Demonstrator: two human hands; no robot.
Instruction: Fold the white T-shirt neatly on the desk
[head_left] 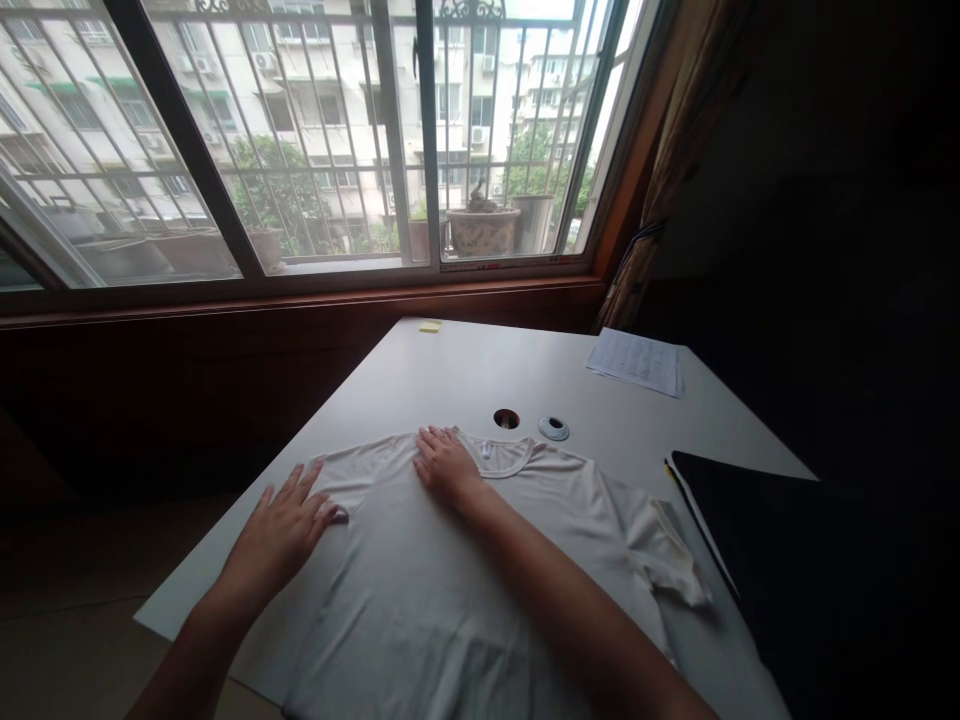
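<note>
Just beyond the shirt [405,590], round cap [547,433].

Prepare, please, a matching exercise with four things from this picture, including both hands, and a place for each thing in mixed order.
Things:
1. left hand
2. right hand
3. papers
4. curtain

Places:
A. hanging to the right of the window
B. at the end of a sleeve
C. near the far right corner of the table
D. on the shirt, beside its collar

Right pairs: 1-B, 2-D, 3-C, 4-A
</note>
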